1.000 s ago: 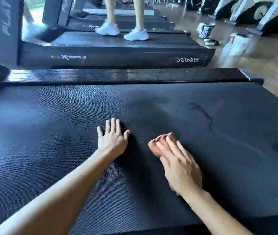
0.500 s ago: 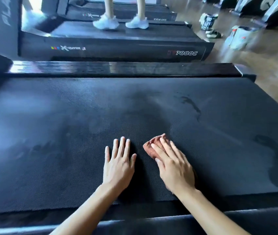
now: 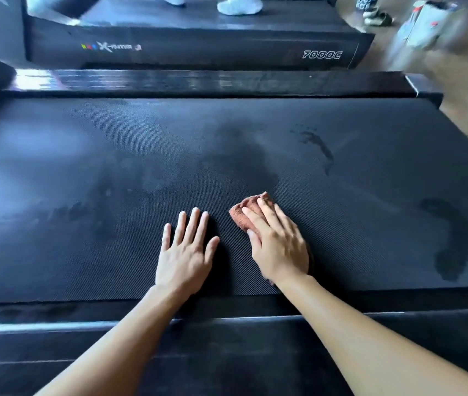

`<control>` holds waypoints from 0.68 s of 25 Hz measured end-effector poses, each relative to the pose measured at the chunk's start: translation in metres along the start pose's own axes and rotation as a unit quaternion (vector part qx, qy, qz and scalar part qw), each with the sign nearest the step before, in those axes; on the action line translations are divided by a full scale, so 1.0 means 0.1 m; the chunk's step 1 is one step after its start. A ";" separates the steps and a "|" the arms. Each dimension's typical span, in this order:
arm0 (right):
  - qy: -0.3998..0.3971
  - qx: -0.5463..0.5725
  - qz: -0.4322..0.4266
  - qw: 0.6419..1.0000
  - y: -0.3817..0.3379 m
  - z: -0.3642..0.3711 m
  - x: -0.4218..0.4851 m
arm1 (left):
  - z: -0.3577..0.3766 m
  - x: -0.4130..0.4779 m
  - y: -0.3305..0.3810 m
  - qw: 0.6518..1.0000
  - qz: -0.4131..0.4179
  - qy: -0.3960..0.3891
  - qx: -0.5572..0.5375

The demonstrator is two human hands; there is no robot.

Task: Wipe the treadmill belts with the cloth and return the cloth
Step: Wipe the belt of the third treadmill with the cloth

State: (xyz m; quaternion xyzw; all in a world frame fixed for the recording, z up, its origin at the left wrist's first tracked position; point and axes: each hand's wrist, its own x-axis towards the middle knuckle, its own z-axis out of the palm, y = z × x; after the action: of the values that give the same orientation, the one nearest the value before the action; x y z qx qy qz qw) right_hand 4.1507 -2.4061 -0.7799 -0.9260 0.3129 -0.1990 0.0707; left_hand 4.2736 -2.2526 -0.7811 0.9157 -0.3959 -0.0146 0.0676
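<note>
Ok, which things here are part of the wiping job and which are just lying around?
In the job: cloth under the right hand; belt; left hand flat on it; footprint marks.
Lying about: next treadmill, white shoes on it, sandals, bag.

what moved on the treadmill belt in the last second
Both hands slid back toward the near edge of the treadmill belt; the right hand drew the reddish cloth along. Unchanged: left hand flat on the belt, right pressing the cloth, nothing let go.
</note>
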 end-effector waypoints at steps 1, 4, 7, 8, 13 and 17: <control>-0.003 0.001 0.002 1.000 0.00 0.00 -0.01 | 0.00 0.00 0.01 1.000 -0.004 -0.001 -0.004; 0.005 -0.006 -0.006 1.000 -0.01 0.02 -0.01 | 0.01 0.00 0.02 1.000 -0.011 0.011 -0.011; 0.006 -0.015 -0.004 1.000 -0.01 0.03 -0.01 | 0.03 0.01 0.01 1.000 -0.011 0.007 0.007; 0.002 -0.018 -0.002 1.000 -0.01 0.04 -0.01 | 0.04 0.00 0.01 1.000 -0.010 0.009 0.008; 0.004 -0.011 -0.007 1.000 -0.01 0.07 -0.01 | 0.06 0.01 0.00 1.000 -0.008 0.016 -0.002; 0.015 -0.001 -0.012 1.000 0.00 0.10 0.02 | 0.06 0.01 0.01 1.000 -0.014 0.015 -0.007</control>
State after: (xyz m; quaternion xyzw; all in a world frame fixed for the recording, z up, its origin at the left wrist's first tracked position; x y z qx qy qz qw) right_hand 4.1560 -2.4074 -0.7891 -0.9266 0.3034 -0.2135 0.0623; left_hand 4.2736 -2.2549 -0.7872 0.9208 -0.3819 -0.0041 0.0795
